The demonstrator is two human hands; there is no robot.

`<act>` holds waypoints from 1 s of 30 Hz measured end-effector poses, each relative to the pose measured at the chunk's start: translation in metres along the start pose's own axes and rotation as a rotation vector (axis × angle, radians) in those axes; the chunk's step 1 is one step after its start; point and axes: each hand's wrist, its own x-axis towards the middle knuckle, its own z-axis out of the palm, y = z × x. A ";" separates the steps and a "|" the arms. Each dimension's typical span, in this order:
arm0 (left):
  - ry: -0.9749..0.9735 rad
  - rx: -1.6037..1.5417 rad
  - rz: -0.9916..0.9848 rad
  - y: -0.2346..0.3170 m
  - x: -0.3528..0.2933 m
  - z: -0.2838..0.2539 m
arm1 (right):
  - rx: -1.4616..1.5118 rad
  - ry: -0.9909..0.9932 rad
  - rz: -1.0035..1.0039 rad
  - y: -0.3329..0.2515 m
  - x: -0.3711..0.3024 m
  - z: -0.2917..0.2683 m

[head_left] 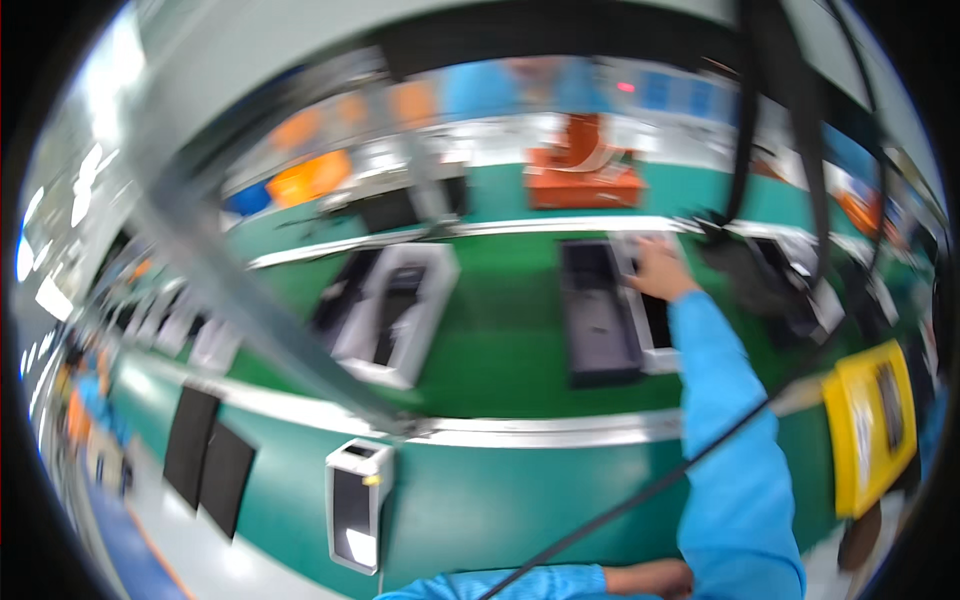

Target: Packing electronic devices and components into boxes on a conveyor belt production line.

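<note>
The left grip [650,577] is partly hidden by the right sleeve [735,440], its hold impossible to tell; the right grip [662,270], fingers bent, is at the upper end of a narrow white tray [660,362], blur masking whether it clasps anything. From left, a white box [380,500] lies on the teal tabletop [520,500], near the left sleeve [520,582]; an elbow swing could knock it. Beyond, a wider white tray [425,330] sits on the green surface [510,350]. Rightward, an open dark box [600,335] lies alongside the narrow tray; a sideways push could jam the two. Inside that tray, a dark slab [655,322] could slide if lifted at one end. A black cable [620,513], slanting across the right sleeve, could snag.
</note>
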 end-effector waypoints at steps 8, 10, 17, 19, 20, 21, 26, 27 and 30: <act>0.157 0.105 -0.057 -0.007 0.005 -0.017 | -0.204 0.143 0.016 0.076 0.034 0.031; 0.192 0.119 -0.069 -0.009 0.005 -0.018 | -0.224 0.138 0.011 0.077 0.040 0.040; 0.221 0.149 -0.079 -0.012 0.014 -0.028 | -0.235 0.138 0.005 0.077 0.056 0.045; 0.222 0.147 -0.080 -0.010 0.014 -0.032 | -0.250 0.135 0.006 0.073 0.055 0.043; 0.221 0.149 -0.083 -0.009 0.016 -0.032 | -0.247 0.117 0.018 0.071 0.055 0.042; 0.222 0.148 -0.084 -0.008 0.015 -0.032 | -0.244 0.109 0.026 0.070 0.054 0.042; 0.230 0.146 -0.096 -0.003 0.009 -0.029 | -0.237 0.114 0.032 0.054 0.051 0.051; 0.232 0.145 -0.098 -0.003 0.008 -0.028 | -0.240 0.112 0.027 0.050 0.051 0.053; 0.218 0.130 -0.102 0.000 0.006 -0.022 | -0.231 0.129 0.029 0.040 0.047 0.054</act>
